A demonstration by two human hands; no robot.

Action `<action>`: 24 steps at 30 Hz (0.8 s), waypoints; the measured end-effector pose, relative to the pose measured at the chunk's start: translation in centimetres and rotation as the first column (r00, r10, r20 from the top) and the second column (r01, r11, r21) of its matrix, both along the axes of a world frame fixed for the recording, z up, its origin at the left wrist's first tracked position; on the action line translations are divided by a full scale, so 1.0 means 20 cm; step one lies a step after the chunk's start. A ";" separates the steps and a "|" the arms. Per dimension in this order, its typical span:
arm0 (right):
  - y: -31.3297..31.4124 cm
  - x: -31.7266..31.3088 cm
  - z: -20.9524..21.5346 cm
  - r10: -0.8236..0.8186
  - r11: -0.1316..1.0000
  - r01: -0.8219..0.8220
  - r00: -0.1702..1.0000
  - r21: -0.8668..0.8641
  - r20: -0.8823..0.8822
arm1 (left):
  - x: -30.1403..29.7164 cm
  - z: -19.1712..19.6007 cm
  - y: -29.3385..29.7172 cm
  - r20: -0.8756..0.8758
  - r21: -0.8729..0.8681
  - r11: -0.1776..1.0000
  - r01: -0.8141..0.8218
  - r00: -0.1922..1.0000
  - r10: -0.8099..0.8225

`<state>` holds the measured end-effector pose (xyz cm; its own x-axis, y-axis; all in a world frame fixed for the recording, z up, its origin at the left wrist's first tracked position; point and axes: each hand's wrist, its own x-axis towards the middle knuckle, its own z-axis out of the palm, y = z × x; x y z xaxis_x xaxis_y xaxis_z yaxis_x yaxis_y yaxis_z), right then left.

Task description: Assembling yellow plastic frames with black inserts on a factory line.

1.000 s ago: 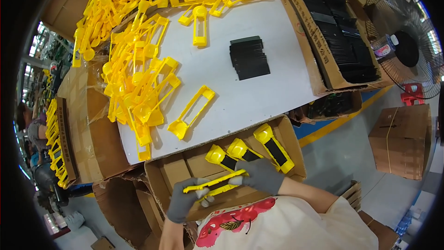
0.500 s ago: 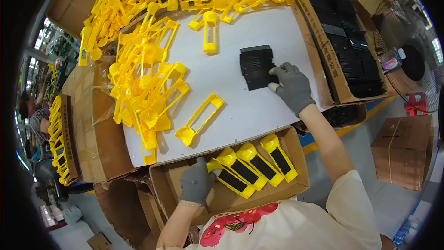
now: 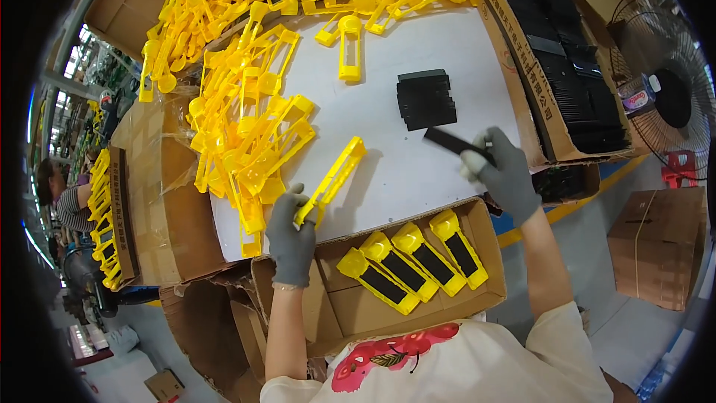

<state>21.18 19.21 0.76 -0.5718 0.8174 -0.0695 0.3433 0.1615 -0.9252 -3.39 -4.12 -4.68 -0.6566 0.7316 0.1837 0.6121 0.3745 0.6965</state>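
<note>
My left hand (image 3: 292, 233), in a grey glove, is closed on the cupped end of a yellow plastic frame (image 3: 333, 179), which tilts up off the white tabletop (image 3: 373, 116). Between the fingers and thumb of my gloved right hand (image 3: 504, 172) is a thin black strip (image 3: 456, 145), pointing toward the left. Just beyond that strip lies a small stack of black strips (image 3: 426, 98). Nearer me, a shallow cardboard box (image 3: 328, 313) holds several yellow frames with black inserts (image 3: 426, 265), lined up side by side.
Yellow frames (image 3: 253, 127) are heaped along the table's left and far sides. At the right, a cardboard box (image 3: 514, 52) is filled with black strips (image 3: 570, 82). Beyond it stand a fan (image 3: 671, 97) and a bottle (image 3: 638, 95). A closed carton (image 3: 656, 246) rests on the floor.
My left hand left the near box and picked up the loose yellow frame from the table. My right hand drew a black strip off the stack and moved nearer me.
</note>
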 end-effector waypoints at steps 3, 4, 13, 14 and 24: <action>-0.20 0.08 0.09 0.076 0.984 -0.094 0.990 -0.154 -0.116 | 0.18 0.18 0.02 0.694 0.249 0.958 -0.138 0.716 -0.077; -0.26 0.08 0.09 0.100 0.958 -0.133 0.985 -0.254 -0.140 | 0.23 0.21 0.01 0.761 0.290 0.945 -0.149 0.636 -0.133; -0.49 0.01 0.08 0.280 0.960 -0.281 0.957 -0.001 0.078 | 0.40 0.29 -0.11 0.946 0.160 0.985 -0.070 0.296 -0.133; -0.49 0.01 0.09 0.296 0.949 -0.308 0.945 0.075 0.138 | 0.40 0.29 -0.11 0.953 0.145 0.988 -0.056 0.276 -0.124; -0.57 0.03 0.01 0.156 0.855 -0.325 0.905 0.405 0.396 | 0.47 0.31 -0.10 0.911 0.086 0.996 -0.002 0.405 -0.077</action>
